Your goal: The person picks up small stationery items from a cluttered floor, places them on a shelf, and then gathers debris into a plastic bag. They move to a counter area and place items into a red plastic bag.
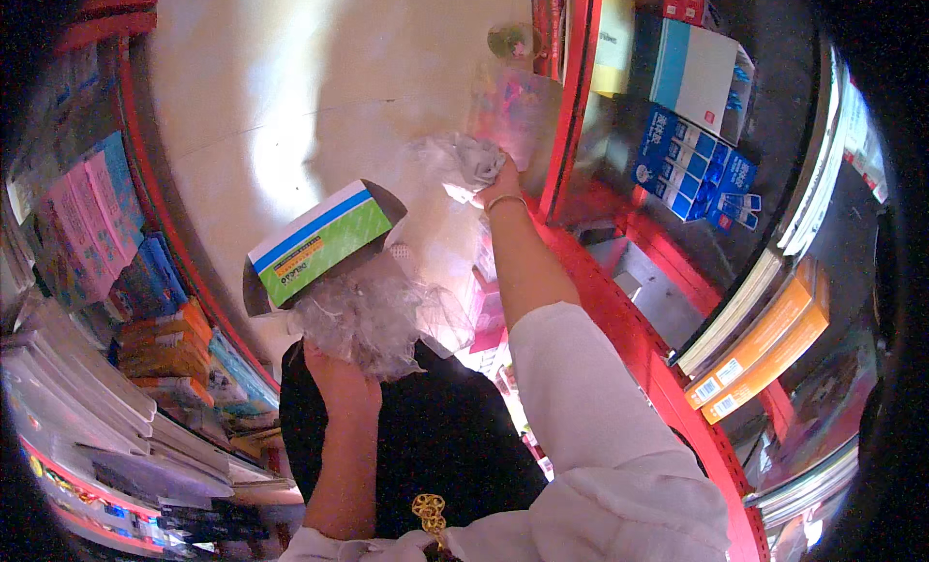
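My left hand (341,373) is closed around a bunch of crumpled transparent plastic wrapping (359,312), close to my dark clothing. Against the far side of that bunch is a green, blue and white cardboard box (323,243) with an open end flap; it bears writing. Whether my left fingers also touch the box is hidden by the plastic. Farther out, my right hand (497,183) grips another wad of crumpled transparent plastic (472,161). It is beside the red shelf edge, above the pale floor.
Along the right runs a red-framed shelf (573,119) with a blue display box (693,166), a white box (697,76) and orange packs (762,344). Pink packs (91,214) and stacked paper goods (80,388) fill the left shelves. A transparent bag (508,112) stands by the right shelf.
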### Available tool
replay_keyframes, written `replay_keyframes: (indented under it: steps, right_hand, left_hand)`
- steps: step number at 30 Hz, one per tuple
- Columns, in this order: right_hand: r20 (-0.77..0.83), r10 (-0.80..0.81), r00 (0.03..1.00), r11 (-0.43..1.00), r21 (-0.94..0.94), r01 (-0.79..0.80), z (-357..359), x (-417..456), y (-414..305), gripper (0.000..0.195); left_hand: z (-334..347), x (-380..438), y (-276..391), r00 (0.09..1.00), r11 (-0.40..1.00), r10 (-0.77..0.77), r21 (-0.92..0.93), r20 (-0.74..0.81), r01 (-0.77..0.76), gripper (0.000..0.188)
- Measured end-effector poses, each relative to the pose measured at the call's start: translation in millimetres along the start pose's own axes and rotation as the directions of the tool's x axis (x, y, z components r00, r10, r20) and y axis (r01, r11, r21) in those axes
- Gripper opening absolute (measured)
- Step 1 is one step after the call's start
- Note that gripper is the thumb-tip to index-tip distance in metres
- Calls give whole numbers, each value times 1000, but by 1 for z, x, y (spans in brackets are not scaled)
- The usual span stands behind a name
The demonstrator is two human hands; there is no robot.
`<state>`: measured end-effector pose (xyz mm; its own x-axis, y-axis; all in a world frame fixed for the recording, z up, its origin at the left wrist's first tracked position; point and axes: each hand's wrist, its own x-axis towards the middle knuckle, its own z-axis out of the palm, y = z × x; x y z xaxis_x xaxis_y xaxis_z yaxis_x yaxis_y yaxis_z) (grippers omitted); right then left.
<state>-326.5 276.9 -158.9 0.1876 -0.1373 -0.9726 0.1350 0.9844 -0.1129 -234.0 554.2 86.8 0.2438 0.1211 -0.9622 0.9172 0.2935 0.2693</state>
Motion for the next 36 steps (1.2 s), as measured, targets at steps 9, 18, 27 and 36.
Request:
replay_keyframes:
  steps: [9,18,27,36]
  right_hand:
    - [172,-126,977,990,82,114,-26,-9,0,39]
    - [637,-94,765,989,150,-4,-38,-49,21,31]
    - [256,-54,965,997,-32,64,-67,-184,22,35]
    - [146,-383,912,917,-54,394,-13,-169,-64,45]
  left_hand:
    - [6,-3,0,999,1000,-9,-9,44,10,32]
    - [-10,0,-15,996,990,53,130,72,-62,34]
    - [-3,-3,-20,993,1000,22,-1,117,-22,36]
    - [3,-6,-17,988,999,37,-13,150,-36,32]
